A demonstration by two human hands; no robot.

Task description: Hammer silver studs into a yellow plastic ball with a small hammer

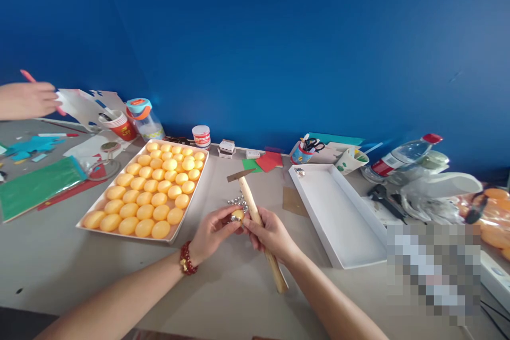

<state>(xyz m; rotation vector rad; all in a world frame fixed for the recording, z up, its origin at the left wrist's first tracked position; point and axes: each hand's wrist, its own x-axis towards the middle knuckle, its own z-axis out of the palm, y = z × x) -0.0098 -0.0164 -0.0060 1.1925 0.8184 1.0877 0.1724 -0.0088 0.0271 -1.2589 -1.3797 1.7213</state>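
My left hand, wearing a red bead bracelet, is closed around a small orange ball with shiny silver pieces at its side. My right hand is wrapped round the wooden handle of a hammer, whose thin metal head points away from me. The fingertips of my right hand come up against the ball, close to the left fingers. Just beyond the hands, several small silver beads lie on the grey table. To the left stands a shallow white box filled with orange balls.
A long white tray on the right has silver pieces in its far corner. Behind it are a pen cup with scissors and a plastic bottle. Another person's hand holds a red pen at far left. A blue wall rises behind the table.
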